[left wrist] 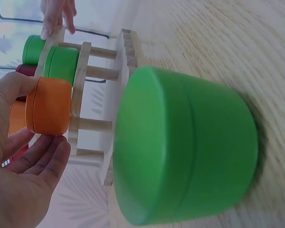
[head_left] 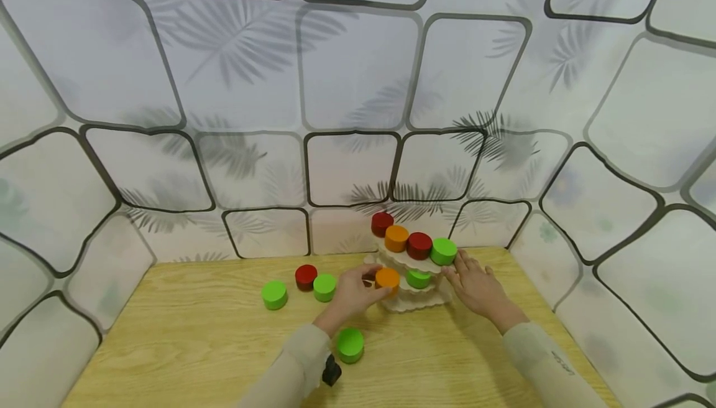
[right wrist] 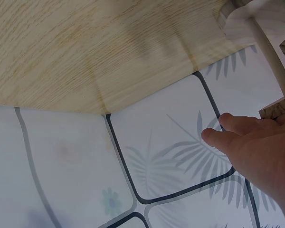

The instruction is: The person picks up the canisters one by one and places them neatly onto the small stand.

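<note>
A tiered wooden stand (head_left: 411,302) with scalloped shelves is at the back right of the table. My left hand (head_left: 352,293) pinches an orange round tin (left wrist: 54,105) between thumb and fingers, at the left part of the middle shelf. On that shelf, to its right, sits a green tin (head_left: 418,278). The top shelf carries a red tin (head_left: 383,224), an orange tin (head_left: 396,238), another red tin (head_left: 419,245) and a green tin (head_left: 444,251). With fingers extended, my right hand (head_left: 478,285) rests against the stand's right end, at the upper shelf.
Left of the stand, a green tin (head_left: 275,295), a red tin (head_left: 306,277) and another green tin (head_left: 325,287) stand on the wooden table (head_left: 196,333). One more green tin (head_left: 350,346) is beside my left forearm. Patterned walls (head_left: 358,171) enclose the table's back and sides.
</note>
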The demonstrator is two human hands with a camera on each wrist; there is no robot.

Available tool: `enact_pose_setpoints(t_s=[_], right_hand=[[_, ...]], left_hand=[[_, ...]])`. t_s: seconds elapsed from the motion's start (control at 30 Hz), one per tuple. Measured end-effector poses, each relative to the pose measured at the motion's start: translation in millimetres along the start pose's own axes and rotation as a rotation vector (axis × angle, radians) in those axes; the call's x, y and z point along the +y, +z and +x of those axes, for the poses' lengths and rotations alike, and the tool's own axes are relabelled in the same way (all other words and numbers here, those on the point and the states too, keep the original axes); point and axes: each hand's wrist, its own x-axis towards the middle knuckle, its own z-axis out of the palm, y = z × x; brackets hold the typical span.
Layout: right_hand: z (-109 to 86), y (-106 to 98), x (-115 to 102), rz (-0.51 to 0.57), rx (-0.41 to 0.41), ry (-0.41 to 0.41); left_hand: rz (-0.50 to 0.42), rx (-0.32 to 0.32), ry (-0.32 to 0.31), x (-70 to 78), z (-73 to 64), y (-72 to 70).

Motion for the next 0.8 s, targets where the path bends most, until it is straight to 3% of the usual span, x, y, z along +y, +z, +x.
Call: enact_pose_setpoints(t_s=[0.4, 0.8], right_hand=[[0.3, 0.1, -0.6, -0.004, -0.007, -0.004], [-0.7, -0.3, 0.3, -0.008, 0.004, -0.007]], left_hand=[[0.002, 0.004, 0.062, 2.0, 6.7, 8.5], [0.026, 0.045, 0.066, 2.9, 11.0, 14.7]])
